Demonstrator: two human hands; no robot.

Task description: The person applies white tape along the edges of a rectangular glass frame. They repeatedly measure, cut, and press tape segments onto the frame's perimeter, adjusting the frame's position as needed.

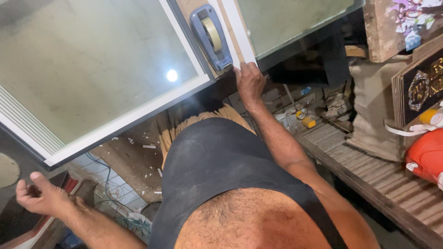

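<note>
Right hand (pixel 249 82) grip pinching white frame end (pixel 243 46), fingertips hidden, left hand (pixel 37 196) loosely curled, empty.

Glass panel (pixel 92 69) and tape dispenser (pixel 212 37) block ahead; open floor (pixel 134 161) below.

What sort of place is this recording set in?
Probably a small framing or glazing workshop. A white-framed glass panel lies on the bench with a blue tape dispenser beside it, near the right hand. Offcuts litter the tiled floor, and a worn wooden bench stands alongside.
</note>
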